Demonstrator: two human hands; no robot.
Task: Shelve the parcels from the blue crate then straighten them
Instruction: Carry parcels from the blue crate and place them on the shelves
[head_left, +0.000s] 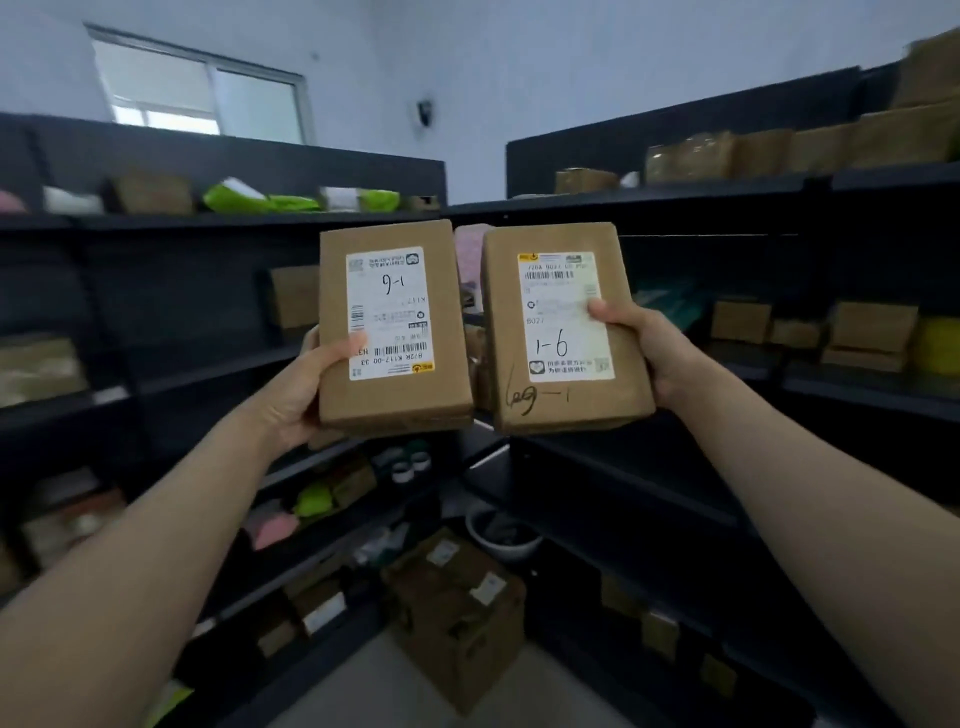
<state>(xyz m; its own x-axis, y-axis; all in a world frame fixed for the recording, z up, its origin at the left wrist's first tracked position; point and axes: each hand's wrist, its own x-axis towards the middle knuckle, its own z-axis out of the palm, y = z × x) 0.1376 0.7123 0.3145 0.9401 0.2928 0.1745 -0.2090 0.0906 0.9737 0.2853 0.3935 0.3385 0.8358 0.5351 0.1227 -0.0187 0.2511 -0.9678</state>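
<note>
Two brown cardboard parcels were held up side by side in mid-air, near the camera and in front of the corner where the racks met. The left parcel (395, 327) sat in the left hand (306, 384), thumb curled over its white label (which was upside down, marked 1-6). The right parcel (563, 332), just beside it, was gripped by the right hand (644, 343), thumb on its upright label. Behind them, dark left shelving (208, 222) carried green mailers (260, 200) and small boxes, and dark right shelving (675, 195) held a row of brown boxes (769, 150). A taped carton (457, 608) stood on the pale floor (374, 691) in the corner. A window (202, 88) broke the far white wall (467, 62).
</note>
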